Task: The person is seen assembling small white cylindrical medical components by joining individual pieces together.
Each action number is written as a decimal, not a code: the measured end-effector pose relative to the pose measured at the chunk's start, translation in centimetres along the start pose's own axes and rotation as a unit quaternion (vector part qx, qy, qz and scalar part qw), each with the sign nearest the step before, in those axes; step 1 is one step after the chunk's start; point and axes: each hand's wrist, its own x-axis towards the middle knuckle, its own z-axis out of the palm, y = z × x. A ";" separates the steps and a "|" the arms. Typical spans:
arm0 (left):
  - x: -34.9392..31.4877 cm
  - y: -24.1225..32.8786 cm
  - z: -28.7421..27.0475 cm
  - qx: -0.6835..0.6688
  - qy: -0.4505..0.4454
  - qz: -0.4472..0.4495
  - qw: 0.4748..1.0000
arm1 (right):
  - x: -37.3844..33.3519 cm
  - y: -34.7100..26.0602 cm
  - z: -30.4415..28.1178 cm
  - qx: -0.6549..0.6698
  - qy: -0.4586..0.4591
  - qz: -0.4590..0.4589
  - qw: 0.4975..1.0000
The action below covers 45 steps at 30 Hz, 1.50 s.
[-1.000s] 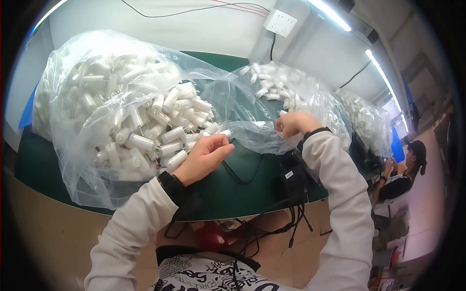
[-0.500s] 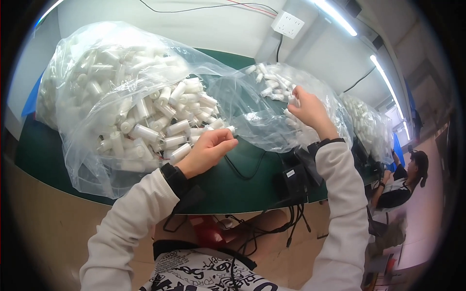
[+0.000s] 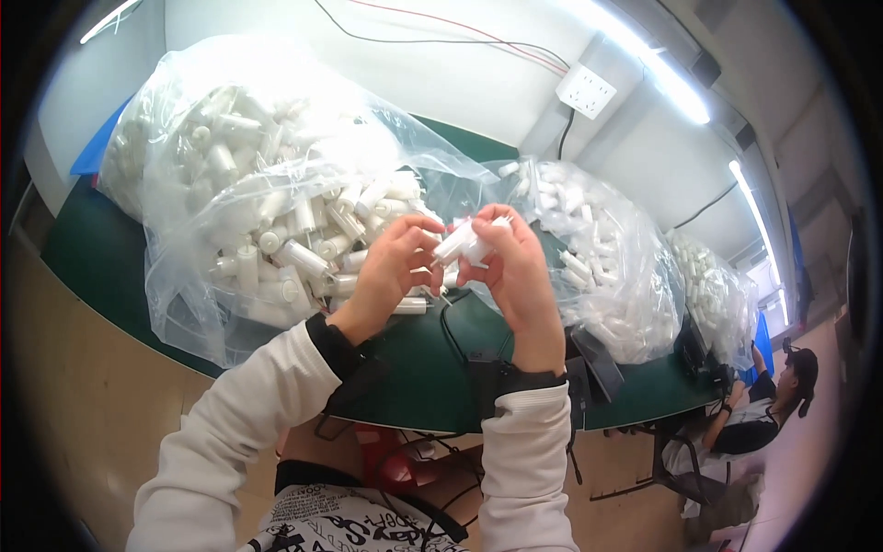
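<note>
Two small white plastic cylinders with thin end pins meet between my hands in front of the bags. The left cylinder [image 3: 452, 244] lies at the curled fingertips of my left hand [image 3: 391, 269], which looks closed on its end. Thumb and fingers of my right hand [image 3: 520, 276] close round the other cylinder [image 3: 482, 243], partly hidden by the thumb. To the left, a big clear plastic bag [image 3: 175, 285] lies open toward me, full of similar cylinders. A smaller clear bag [image 3: 635, 285] of white pieces stands right of my right hand. Another loose cylinder [image 3: 410, 305] rests below my left hand.
The green table [image 3: 405, 386] curves round in front of me. Black boxes [image 3: 596, 363] and cables sit at its front edge. A further filled bag [image 3: 713, 276] stands far right, near another person [image 3: 768, 409] at work. A white power outlet [image 3: 586, 90] hangs on the wall.
My right hand has come back from the smaller bag to meet my left hand. My left hand has turned and its fingers have loosened. Two cylinders now show between them. The whole view has shifted.
</note>
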 end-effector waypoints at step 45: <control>-0.8 0.5 0.3 -0.118 -0.077 -0.210 0.967 | -0.6 3.4 -1.0 0.062 0.034 -0.053 0.996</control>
